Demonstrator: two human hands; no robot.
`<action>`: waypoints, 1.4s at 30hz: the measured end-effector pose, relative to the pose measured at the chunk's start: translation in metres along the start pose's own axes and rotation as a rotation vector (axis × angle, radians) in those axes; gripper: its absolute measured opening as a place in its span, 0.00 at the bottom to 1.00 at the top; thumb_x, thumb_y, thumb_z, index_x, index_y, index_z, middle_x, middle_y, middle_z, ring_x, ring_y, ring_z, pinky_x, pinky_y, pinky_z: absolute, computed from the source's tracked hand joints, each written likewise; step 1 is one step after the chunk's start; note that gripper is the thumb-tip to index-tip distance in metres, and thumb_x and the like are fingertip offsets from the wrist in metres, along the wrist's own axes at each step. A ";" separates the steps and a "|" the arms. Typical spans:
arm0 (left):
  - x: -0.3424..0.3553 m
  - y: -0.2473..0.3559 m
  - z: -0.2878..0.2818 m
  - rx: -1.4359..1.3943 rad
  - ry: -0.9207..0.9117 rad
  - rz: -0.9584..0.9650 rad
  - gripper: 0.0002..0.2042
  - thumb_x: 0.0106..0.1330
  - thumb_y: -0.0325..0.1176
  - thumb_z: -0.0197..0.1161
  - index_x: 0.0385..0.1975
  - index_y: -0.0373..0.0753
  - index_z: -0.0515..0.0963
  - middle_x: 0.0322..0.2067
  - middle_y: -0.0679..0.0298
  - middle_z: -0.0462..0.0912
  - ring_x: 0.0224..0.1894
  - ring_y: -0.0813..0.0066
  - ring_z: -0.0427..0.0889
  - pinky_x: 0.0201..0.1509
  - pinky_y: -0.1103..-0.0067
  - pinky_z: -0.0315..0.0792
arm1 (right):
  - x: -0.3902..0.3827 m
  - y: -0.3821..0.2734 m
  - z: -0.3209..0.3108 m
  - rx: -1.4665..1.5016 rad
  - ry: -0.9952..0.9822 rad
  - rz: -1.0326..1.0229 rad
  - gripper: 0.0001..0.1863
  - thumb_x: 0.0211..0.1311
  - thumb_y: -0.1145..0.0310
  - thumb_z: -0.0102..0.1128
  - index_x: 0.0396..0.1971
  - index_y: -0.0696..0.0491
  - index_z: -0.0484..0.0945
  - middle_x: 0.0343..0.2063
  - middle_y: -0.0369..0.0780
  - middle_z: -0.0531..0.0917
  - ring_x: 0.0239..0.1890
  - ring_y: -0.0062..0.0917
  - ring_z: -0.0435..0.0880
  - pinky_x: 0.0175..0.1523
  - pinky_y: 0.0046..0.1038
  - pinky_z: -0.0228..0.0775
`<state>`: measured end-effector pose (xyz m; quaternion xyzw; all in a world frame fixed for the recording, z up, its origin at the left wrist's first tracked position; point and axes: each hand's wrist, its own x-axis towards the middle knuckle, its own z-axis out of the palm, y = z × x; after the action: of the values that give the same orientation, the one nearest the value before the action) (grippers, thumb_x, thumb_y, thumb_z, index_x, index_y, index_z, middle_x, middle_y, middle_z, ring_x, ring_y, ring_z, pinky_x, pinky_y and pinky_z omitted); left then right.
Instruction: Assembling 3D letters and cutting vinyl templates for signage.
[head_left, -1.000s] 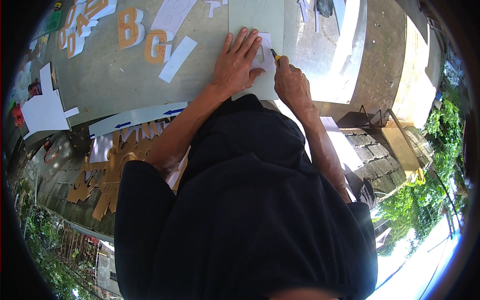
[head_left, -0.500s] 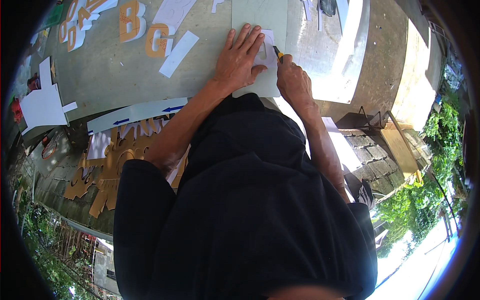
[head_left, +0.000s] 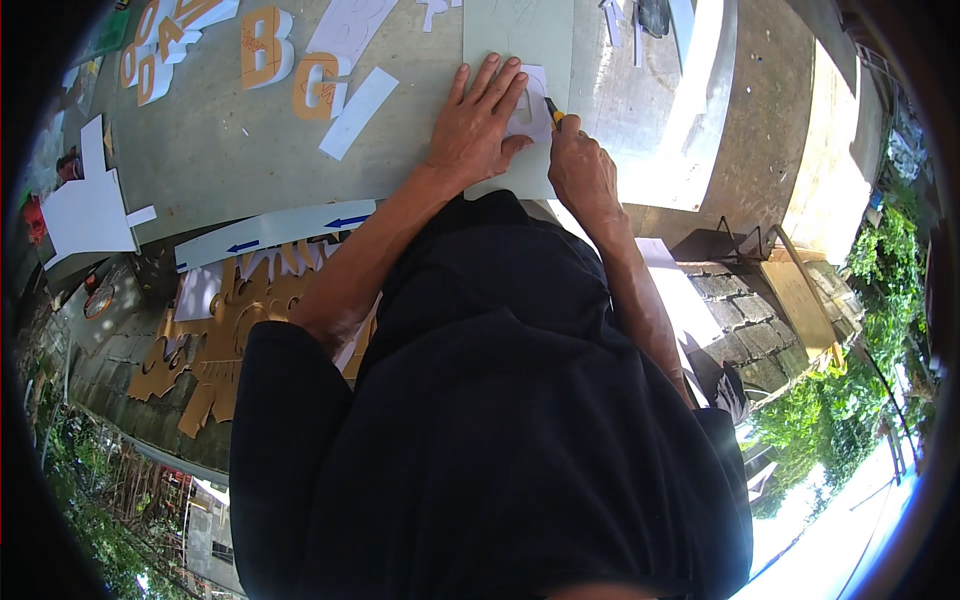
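Note:
My left hand (head_left: 482, 122) lies with fingers outstretched, pressing on a small white sheet (head_left: 536, 84) that has an opening cut in it. Part of the sheet is hidden under the fingers. My right hand (head_left: 582, 165) is wrapped round a yellow and black utility knife (head_left: 554, 112), whose tip meets the sheet's right edge. Beneath the sheet lies a long grey-green board (head_left: 518, 32) on the metal-topped table (head_left: 250, 165).
Orange-faced white block letters (head_left: 262, 50) stand at the far left, near a loose white strip (head_left: 358, 114). White offcuts (head_left: 612, 22) lie at the far right. Brown cut-out sheets (head_left: 222, 345) sit below the table's near edge, and a wooden plank (head_left: 800, 300) is at right.
My right hand and the knife have shifted slightly toward me along the sheet's right edge. The left hand stays spread on the sheet.

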<state>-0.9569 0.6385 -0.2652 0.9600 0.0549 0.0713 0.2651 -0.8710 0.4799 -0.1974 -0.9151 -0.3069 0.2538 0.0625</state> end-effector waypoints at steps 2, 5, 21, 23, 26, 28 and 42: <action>-0.001 0.000 0.000 0.004 -0.005 -0.009 0.42 0.59 0.51 0.75 0.71 0.37 0.68 0.76 0.58 0.62 0.80 0.56 0.55 0.81 0.54 0.49 | -0.001 0.000 0.002 0.000 0.013 -0.007 0.07 0.73 0.72 0.52 0.39 0.61 0.67 0.28 0.55 0.84 0.32 0.54 0.88 0.36 0.50 0.80; 0.000 -0.001 0.000 0.001 -0.005 -0.007 0.42 0.59 0.51 0.74 0.71 0.37 0.68 0.76 0.58 0.62 0.80 0.56 0.55 0.81 0.54 0.49 | 0.001 0.001 0.002 0.007 0.022 -0.007 0.08 0.73 0.71 0.51 0.39 0.61 0.67 0.28 0.56 0.84 0.32 0.54 0.88 0.36 0.50 0.81; -0.001 -0.002 0.000 0.005 -0.022 0.029 0.42 0.62 0.51 0.71 0.72 0.34 0.64 0.77 0.56 0.59 0.80 0.53 0.52 0.81 0.52 0.45 | -0.048 0.003 -0.083 1.554 -0.227 0.166 0.25 0.80 0.64 0.47 0.67 0.64 0.67 0.28 0.41 0.78 0.20 0.21 0.77 0.24 0.23 0.75; -0.001 -0.002 0.000 0.008 -0.021 0.034 0.42 0.62 0.51 0.70 0.72 0.33 0.64 0.77 0.56 0.59 0.80 0.53 0.52 0.81 0.51 0.45 | -0.052 -0.001 -0.083 1.533 -0.201 0.173 0.25 0.79 0.64 0.48 0.67 0.65 0.66 0.28 0.41 0.78 0.19 0.20 0.76 0.23 0.22 0.74; -0.001 -0.002 0.000 -0.002 -0.020 0.033 0.42 0.62 0.50 0.70 0.72 0.33 0.64 0.77 0.55 0.59 0.80 0.53 0.52 0.81 0.51 0.45 | -0.055 -0.006 -0.083 1.556 -0.172 0.081 0.25 0.79 0.66 0.51 0.68 0.64 0.66 0.30 0.41 0.77 0.22 0.20 0.76 0.26 0.23 0.75; -0.001 -0.003 0.001 -0.009 -0.010 0.041 0.42 0.62 0.50 0.70 0.72 0.32 0.65 0.77 0.55 0.59 0.80 0.52 0.52 0.81 0.50 0.45 | -0.056 -0.007 -0.084 1.595 -0.185 0.045 0.24 0.79 0.66 0.52 0.67 0.64 0.65 0.32 0.41 0.78 0.25 0.21 0.77 0.29 0.24 0.76; 0.001 -0.003 -0.001 -0.027 0.018 0.060 0.41 0.60 0.50 0.70 0.70 0.31 0.67 0.75 0.52 0.62 0.80 0.51 0.52 0.81 0.50 0.45 | -0.056 -0.008 -0.078 1.648 -0.203 -0.070 0.35 0.77 0.70 0.54 0.76 0.64 0.50 0.39 0.42 0.77 0.33 0.23 0.78 0.37 0.29 0.77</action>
<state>-0.9566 0.6421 -0.2655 0.9568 0.0272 0.0885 0.2755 -0.8742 0.4565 -0.1037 -0.5388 -0.0550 0.4763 0.6927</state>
